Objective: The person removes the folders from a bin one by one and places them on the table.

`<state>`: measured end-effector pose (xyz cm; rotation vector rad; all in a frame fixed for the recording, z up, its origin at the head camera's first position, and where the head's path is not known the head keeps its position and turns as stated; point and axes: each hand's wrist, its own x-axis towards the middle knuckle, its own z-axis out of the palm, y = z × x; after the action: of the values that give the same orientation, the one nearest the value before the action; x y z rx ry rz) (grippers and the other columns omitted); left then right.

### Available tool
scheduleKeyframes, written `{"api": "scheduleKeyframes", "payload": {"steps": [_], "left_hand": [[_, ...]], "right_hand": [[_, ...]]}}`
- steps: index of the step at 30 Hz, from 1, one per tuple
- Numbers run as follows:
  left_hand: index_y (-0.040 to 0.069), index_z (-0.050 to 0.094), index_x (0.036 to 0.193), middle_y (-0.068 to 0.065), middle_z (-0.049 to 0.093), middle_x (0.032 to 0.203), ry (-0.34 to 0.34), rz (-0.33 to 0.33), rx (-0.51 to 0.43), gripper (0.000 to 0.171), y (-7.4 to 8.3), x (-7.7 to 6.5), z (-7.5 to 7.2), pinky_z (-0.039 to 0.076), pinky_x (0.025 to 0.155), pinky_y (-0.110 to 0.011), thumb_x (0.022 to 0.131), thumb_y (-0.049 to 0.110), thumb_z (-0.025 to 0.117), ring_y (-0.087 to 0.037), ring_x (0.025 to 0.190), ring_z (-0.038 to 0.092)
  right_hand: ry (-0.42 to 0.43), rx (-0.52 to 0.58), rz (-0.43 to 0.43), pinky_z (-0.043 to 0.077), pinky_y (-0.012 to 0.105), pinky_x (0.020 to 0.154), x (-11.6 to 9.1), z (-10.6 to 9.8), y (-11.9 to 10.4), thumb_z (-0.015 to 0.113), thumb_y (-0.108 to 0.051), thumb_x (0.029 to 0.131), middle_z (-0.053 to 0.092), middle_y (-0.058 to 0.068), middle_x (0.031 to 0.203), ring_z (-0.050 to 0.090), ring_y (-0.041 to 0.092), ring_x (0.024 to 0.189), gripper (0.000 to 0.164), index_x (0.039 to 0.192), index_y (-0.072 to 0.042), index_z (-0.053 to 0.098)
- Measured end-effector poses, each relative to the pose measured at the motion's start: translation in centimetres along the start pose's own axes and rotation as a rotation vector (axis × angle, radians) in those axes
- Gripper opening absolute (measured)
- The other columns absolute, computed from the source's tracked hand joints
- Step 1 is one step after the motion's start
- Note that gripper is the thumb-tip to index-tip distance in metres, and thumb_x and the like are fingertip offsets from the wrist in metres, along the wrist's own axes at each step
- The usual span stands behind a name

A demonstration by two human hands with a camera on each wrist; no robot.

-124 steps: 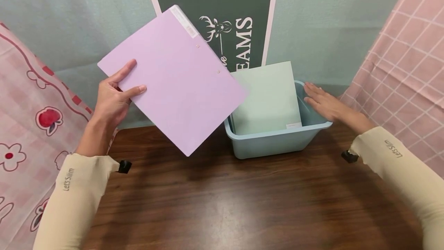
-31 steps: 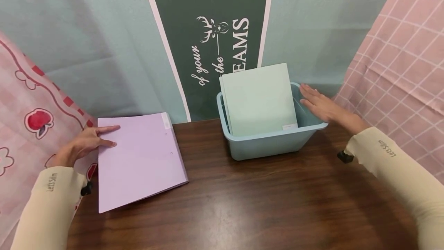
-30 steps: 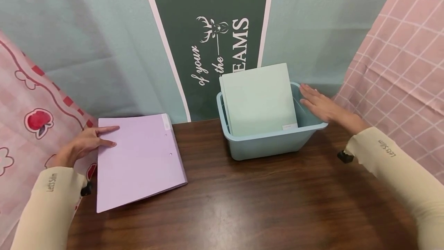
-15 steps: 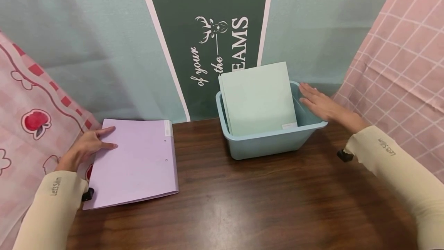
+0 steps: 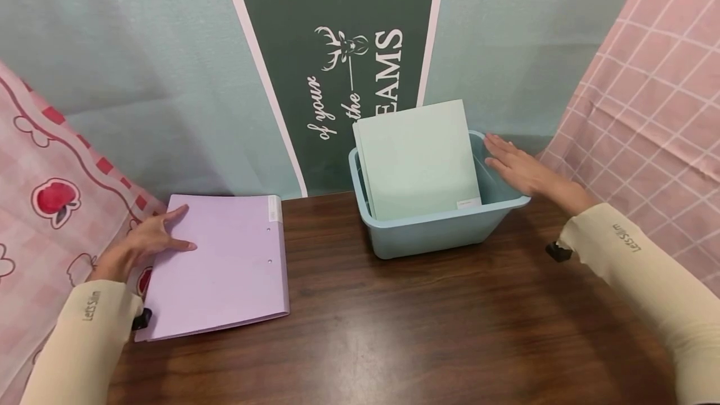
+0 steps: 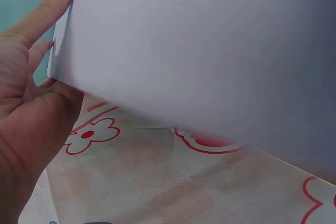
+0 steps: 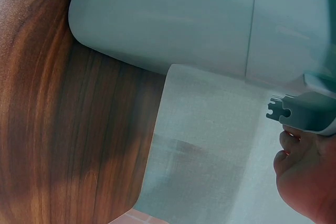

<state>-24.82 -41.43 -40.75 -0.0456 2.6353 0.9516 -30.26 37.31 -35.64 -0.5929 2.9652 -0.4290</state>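
Note:
A flat purple file folder (image 5: 225,267) with a white label strip and two rivets lies at the left of the table, its near edge slightly parted. My left hand (image 5: 149,236) holds its far left corner, thumb and forefinger spread over the cover and the other fingers hidden. In the left wrist view the folder (image 6: 194,40) fills much of the picture, with the hand (image 6: 31,98) at its edge. My right hand (image 5: 520,170) grips the right rim of a blue plastic bin (image 5: 433,239); fingertips (image 7: 287,139) curl beneath the rim in the right wrist view.
Pale green folders (image 5: 419,161) lean upright in the bin, rising above its rim. Beyond the dark wooden table (image 5: 360,342) hangs a printed curtain (image 5: 185,99). A pink patterned cloth (image 5: 50,142) borders the left, and a pink checked cloth (image 5: 647,130) the right.
The purple folder has come down from the air beside the bin onto the table at left, then straightened slightly. My left thumb and forefinger have just spread wider. The right hand stays at the rim.

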Motion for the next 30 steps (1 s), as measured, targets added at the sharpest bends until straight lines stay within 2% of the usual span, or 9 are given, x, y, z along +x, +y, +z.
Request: {"api": "scheduleKeyframes", "payload": {"steps": [6,11,14,16,18,20,23,25,30], "left_hand": [[0.009,0.010,0.168,-0.046,-0.012,0.162,0.011,0.015,0.061,0.124,-0.4,0.0,0.4,0.014,0.117,-0.080,0.081,0.037,0.093,-0.066,0.144,0.017],[0.008,0.010,0.168,-0.047,-0.007,0.162,0.021,0.024,0.119,0.125,-0.9,-0.1,0.4,0.017,0.115,-0.081,0.080,0.042,0.093,-0.067,0.143,0.018],[0.006,0.012,0.167,-0.049,-0.003,0.160,0.034,0.031,0.155,0.126,-1.4,0.0,0.5,0.036,0.111,-0.071,0.079,0.042,0.094,-0.065,0.136,0.028],[0.004,0.014,0.167,-0.051,0.000,0.159,0.048,0.037,0.174,0.125,-1.7,0.0,0.5,0.046,0.094,-0.057,0.078,0.041,0.094,-0.060,0.127,0.035],[0.004,0.015,0.166,-0.051,0.000,0.158,0.061,0.041,0.180,0.124,-2.1,-0.1,0.5,0.040,0.084,-0.053,0.078,0.040,0.094,-0.055,0.120,0.036],[0.002,0.014,0.166,-0.051,-0.001,0.159,0.067,0.044,0.167,0.124,-2.3,-0.2,0.4,0.044,0.096,-0.058,0.078,0.037,0.095,-0.060,0.126,0.035],[0.001,0.014,0.166,-0.050,-0.002,0.159,0.069,0.042,0.153,0.125,-2.6,-0.4,0.3,0.025,0.114,-0.078,0.077,0.032,0.096,-0.070,0.138,0.024],[0.000,0.013,0.165,-0.050,-0.002,0.160,0.066,0.035,0.148,0.124,-2.8,-0.5,0.2,0.017,0.114,-0.081,0.077,0.029,0.095,-0.073,0.142,0.016],[-0.003,0.013,0.165,-0.051,0.001,0.159,0.070,0.025,0.162,0.123,-3.2,-0.6,0.2,0.016,0.115,-0.081,0.078,0.029,0.094,-0.073,0.143,0.013]], "right_hand": [[0.002,0.002,-0.001,0.002,0.056,0.132,-0.2,0.0,0.0,0.027,-0.037,0.117,0.001,0.029,0.174,0.002,0.046,0.162,0.069,0.166,0.007,0.005],[0.001,0.002,-0.001,0.001,0.055,0.132,-0.2,0.0,0.1,0.027,-0.037,0.117,-0.001,0.027,0.174,0.001,0.045,0.162,0.069,0.166,0.006,0.005],[0.007,-0.002,-0.005,0.002,0.055,0.132,-0.2,0.1,0.1,0.027,-0.038,0.117,0.000,0.027,0.175,0.001,0.045,0.162,0.069,0.166,0.006,0.006],[0.013,-0.003,-0.011,0.003,0.057,0.132,-0.1,0.1,0.2,0.028,-0.038,0.117,0.001,0.027,0.175,0.002,0.046,0.162,0.069,0.166,0.006,0.007],[0.019,-0.004,-0.014,0.004,0.058,0.131,-0.1,0.2,0.2,0.029,-0.038,0.117,0.002,0.027,0.175,0.003,0.045,0.162,0.069,0.166,0.006,0.008],[0.024,-0.006,-0.017,0.005,0.059,0.131,-0.1,0.2,0.3,0.029,-0.038,0.117,0.003,0.027,0.175,0.004,0.046,0.162,0.069,0.166,0.007,0.008],[0.024,-0.010,-0.017,0.006,0.060,0.131,-0.1,0.3,0.3,0.029,-0.038,0.117,0.003,0.026,0.175,0.003,0.045,0.162,0.069,0.166,0.006,0.008],[0.018,-0.011,-0.017,0.006,0.059,0.131,-0.1,0.3,0.2,0.029,-0.038,0.117,0.002,0.027,0.175,0.003,0.045,0.162,0.069,0.166,0.007,0.008],[0.010,-0.010,-0.015,0.005,0.058,0.131,-0.2,0.1,0.1,0.028,-0.036,0.117,0.001,0.027,0.174,0.002,0.045,0.162,0.068,0.166,0.007,0.007]]}}
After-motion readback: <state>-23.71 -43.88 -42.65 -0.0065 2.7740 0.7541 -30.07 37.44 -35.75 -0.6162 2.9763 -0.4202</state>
